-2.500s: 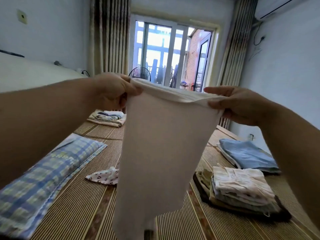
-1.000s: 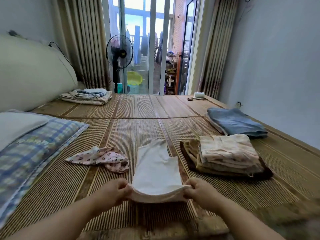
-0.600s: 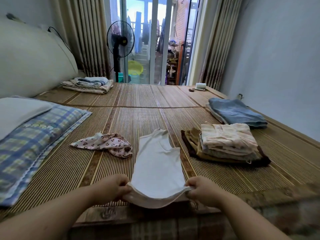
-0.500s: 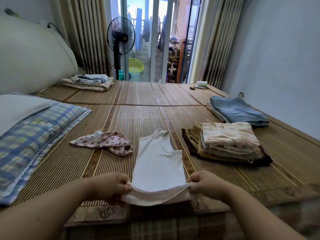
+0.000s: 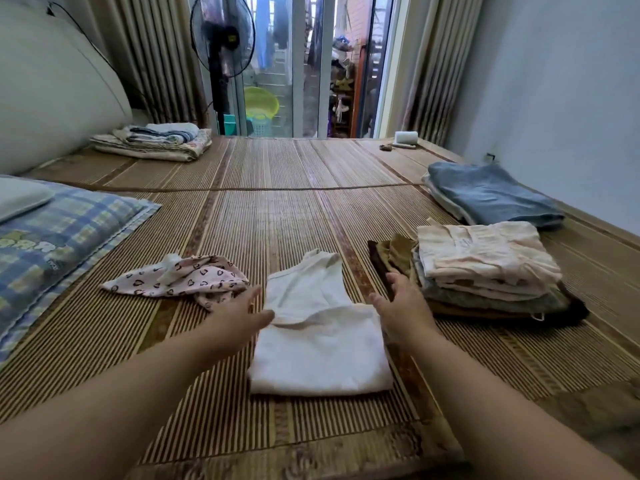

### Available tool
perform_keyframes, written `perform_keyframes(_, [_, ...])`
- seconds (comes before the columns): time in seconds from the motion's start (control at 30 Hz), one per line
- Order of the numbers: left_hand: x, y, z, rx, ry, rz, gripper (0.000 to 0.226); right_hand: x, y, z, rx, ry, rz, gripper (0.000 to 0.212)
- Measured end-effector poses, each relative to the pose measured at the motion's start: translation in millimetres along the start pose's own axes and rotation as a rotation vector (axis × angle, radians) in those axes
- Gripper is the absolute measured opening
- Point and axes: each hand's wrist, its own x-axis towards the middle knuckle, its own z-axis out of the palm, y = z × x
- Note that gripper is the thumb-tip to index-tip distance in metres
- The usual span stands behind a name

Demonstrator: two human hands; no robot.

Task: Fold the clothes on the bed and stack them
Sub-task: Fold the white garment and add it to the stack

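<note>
A woven bamboo mat covers the bed, and nearest the camera the white top lies flat on it. Its lower part is doubled up over the middle, so only the narrower shoulder end sticks out beyond the fold. The left hand rests at the left end of that fold, fingers straight and close together, thumb touching the cloth. The right hand sits at the right end, fingers extended and loosely together, gripping nothing (whether its palm presses the cloth or only the mat beside it, I cannot tell).

Just past the left hand a small heart-print garment lies crumpled and unfolded, touching the fingertips or very nearly. Just beyond the right hand stands the stack of folded clothes, pale pieces on top of brown and dark ones. At the left edge lies a blue checked pillow.

Farther back on the right a folded blue garment lies by the wall. At the far left corner is a pile of folded blankets, and at the far right a white roll. Beyond the bed, a standing fan is in front of the glass door, with a yellow basin outside.
</note>
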Motion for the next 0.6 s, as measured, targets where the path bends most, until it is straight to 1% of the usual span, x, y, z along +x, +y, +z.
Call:
perform_keyframes(0.03, [-2.9,-6.5,7.6,0.154,-0.007,0.103,0.070,-4.1,6.9,3.7,-0.093,-0.016,-0.098,0.046])
perform_keyframes(0.07, [-6.3,-13.4,14.9,0.270,-0.049,0.197,0.075,-9.9,13.4,6.8,-0.155,-0.071,-0.199,0.041])
perform_keyframes(0.13, [-10.4,-29.7,28.7,0.505,-0.182,0.316,0.084,-20.5,25.8,12.1,-0.283,-0.252,-0.348,0.036])
perform_keyframes(0.17, [-10.9,-37.6,34.2,0.650,-0.246,0.342,0.088,-24.8,31.3,13.4,-0.353,-0.362,-0.384,0.041])
perform_keyframes(0.2, [-9.7,-43.7,37.5,0.772,-0.290,0.341,0.093,-27.7,36.5,13.2,-0.410,-0.471,-0.392,0.051])
perform_keyframes(0.27, [-6.0,-48.0,37.6,0.892,-0.316,0.266,0.104,-30.8,46.4,9.8,-0.519,-0.629,-0.378,0.081])
perform_keyframes(0.33, [0.2,-47.1,33.7,0.899,-0.309,0.187,0.107,-32.0,54.7,4.5,-0.595,-0.664,-0.374,0.102])
perform_keyframes(0.4, [7.5,-42.6,29.6,0.837,-0.295,0.169,0.098,-33.2,57.5,0.5,-0.604,-0.669,-0.347,0.108])
perform_keyframes(0.43, [12.4,-39.6,28.9,0.754,-0.259,0.178,0.091,-33.8,56.9,-0.3,-0.599,-0.675,-0.333,0.108])
perform_keyframes(0.5, [24.8,-33.9,31.7,0.553,-0.143,0.202,0.077,-35.0,55.1,0.6,-0.586,-0.677,-0.306,0.107])
perform_keyframes(0.6, [45.0,-27.6,35.1,0.424,0.138,0.184,0.051,-34.3,52.9,1.6,-0.563,-0.660,-0.279,0.107])
